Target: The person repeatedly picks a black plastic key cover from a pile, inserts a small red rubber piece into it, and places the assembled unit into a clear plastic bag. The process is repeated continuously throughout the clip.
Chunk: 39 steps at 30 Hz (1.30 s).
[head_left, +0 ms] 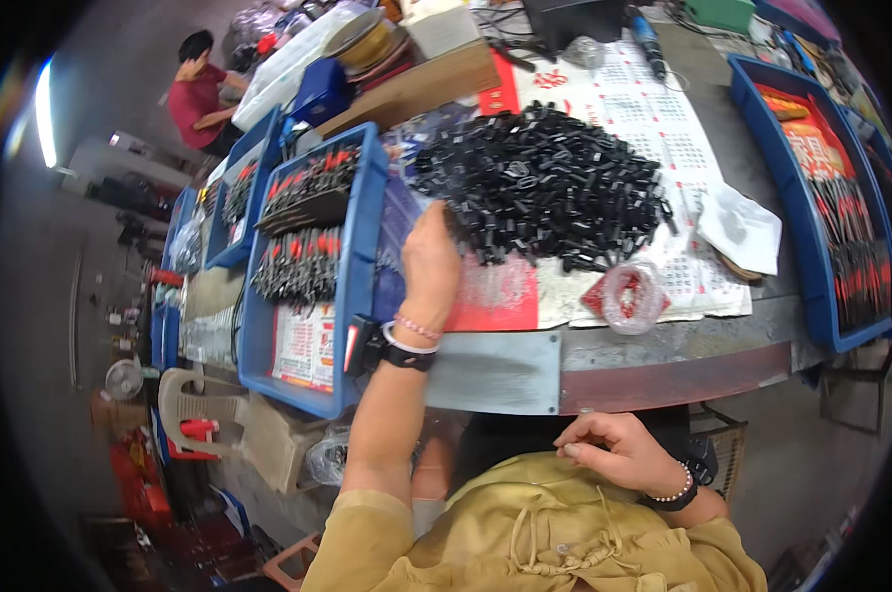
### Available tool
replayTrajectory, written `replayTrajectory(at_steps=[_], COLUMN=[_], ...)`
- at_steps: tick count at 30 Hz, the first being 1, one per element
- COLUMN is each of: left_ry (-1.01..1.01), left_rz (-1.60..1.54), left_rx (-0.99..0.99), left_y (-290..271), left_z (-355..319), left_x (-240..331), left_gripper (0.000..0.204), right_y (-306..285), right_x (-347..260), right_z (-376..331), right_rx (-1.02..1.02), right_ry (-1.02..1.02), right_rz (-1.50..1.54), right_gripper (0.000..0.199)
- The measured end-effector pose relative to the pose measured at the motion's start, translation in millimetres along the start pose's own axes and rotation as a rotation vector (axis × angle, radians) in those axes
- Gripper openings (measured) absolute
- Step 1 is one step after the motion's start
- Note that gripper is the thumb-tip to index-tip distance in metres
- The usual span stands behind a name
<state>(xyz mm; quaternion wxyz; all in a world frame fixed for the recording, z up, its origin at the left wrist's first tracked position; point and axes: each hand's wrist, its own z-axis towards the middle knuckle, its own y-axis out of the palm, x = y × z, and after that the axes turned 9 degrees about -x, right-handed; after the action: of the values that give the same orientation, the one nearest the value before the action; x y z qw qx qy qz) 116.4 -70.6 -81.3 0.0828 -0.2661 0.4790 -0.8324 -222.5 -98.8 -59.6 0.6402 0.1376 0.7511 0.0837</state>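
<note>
A wide heap of small black clip-like parts (544,183) lies on paper sheets on the worktable. My left hand (432,264) reaches to the heap's left edge, beside a blue crate. Its fingers are blurred and partly hidden, so what they hold, if anything, does not show. Close to my body, below the table's front edge, is my right hand (618,449) with its fingers curled in. Nothing can be made out in that hand. In the blue crate (367,212) on the left are rows of dark metal tools with red parts (298,264), split by a brown divider.
A clear round plastic tub (632,298) stands by the heap's front. White folded paper (740,232) lies to its right. Another blue crate (819,286) with red-and-black pieces bounds the right side. A wooden board (416,89) runs behind. A person in red (197,104) is at far left.
</note>
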Motion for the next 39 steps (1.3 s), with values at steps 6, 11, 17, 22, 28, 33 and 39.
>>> replayTrajectory(at_steps=[6, 11, 17, 22, 28, 33, 39], left_ry=[-0.048, -0.094, -0.307, -0.365, 0.061, -0.09, -0.352], left_rz=[-0.058, -0.151, -0.966, -1.173, -0.703, -1.049, -1.716], left_rx=[0.043, 0.129, -0.099, -0.202, -0.297, -0.35, -0.488], left_y=[-18, -41, -87, -103, -97, -94, -80], left_z=[-5, -13, -64, -120, -142, -145, -146], left_x=[10, 22, 66, 116, 122, 126, 128], left_gripper=[0.024, 0.025, 0.024, 0.023, 0.031, 0.031, 0.03], right_y=[11, 15, 18, 20, 20, 21, 35], right_x=[-8, -15, -27, -33, -34, -34, -26], right_z=[4, 3, 4, 15, 32, 34, 39], right_rx=[-0.013, 0.002, 0.154, 0.261, 0.261, 0.249, 0.262], right_ry=[0.025, -0.014, -0.082, -0.179, -0.148, -0.199, -0.355], right_rz=[-0.177, -0.306, -0.197, 0.101, 0.232, 0.213, 0.459], right_gripper=[0.017, 0.016, 0.014, 0.029, 0.027, 0.017, 0.02])
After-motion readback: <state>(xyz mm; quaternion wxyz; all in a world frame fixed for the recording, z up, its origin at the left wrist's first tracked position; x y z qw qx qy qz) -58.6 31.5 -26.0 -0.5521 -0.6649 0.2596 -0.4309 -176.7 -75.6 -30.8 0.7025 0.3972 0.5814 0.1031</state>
